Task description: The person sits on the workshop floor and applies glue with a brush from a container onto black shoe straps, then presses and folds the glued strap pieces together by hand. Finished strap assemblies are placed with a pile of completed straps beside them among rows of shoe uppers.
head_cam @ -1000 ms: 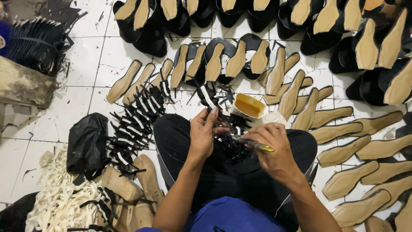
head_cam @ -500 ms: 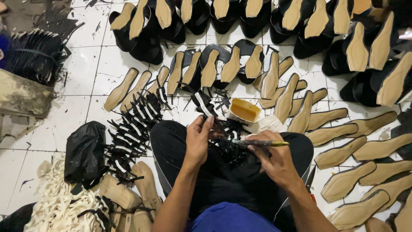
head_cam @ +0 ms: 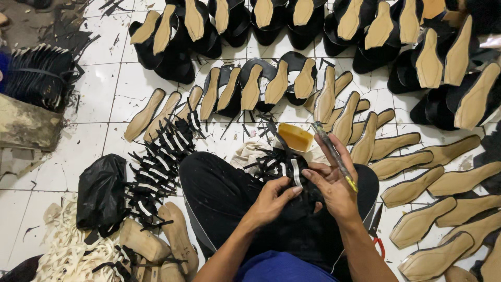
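Two hands meet over the lap of a person sitting on the tiled floor [head_cam: 125, 89]. The left hand [head_cam: 271, 201] is closed in a narrow grip, thumb and fingers pinching a black strap piece with white stripes [head_cam: 292, 175] that lies on the dark trousers. The right hand [head_cam: 334, 190] sits just beside it, touching the same strap piece with its fingertips, and its grip is closed around a thin brush [head_cam: 334, 156] that slants up and away from the palm, its yellow end near the wrist side.

Just beyond the grip, past the knees, stands a small yellow tub [head_cam: 295, 137] on a pale cloth. To the left of the grip lies a heap of black striped straps [head_cam: 156, 162], and further left a black plastic bag [head_cam: 102, 193] with a pile of pale strips [head_cam: 68, 250] near it. To the right of the grip lie rows of tan shoe soles [head_cam: 417, 230], well apart from the hands. Far ahead of the grip stand rows of black shoes [head_cam: 250, 89] with tan insoles.
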